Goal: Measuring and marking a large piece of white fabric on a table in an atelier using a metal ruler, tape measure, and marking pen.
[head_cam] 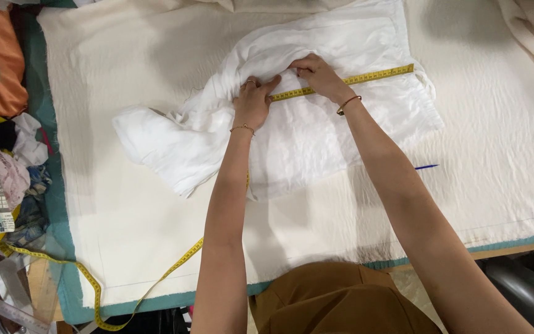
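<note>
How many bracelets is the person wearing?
2. A thin gold bracelet is on the left wrist, just below the left hand. A reddish bracelet is on the right wrist, behind the right hand. Both hands press a tape onto white cloth.

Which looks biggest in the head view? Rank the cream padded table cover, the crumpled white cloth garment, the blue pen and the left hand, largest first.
1. cream padded table cover
2. crumpled white cloth garment
3. left hand
4. blue pen, though only part of it shows beside the right arm.
</note>
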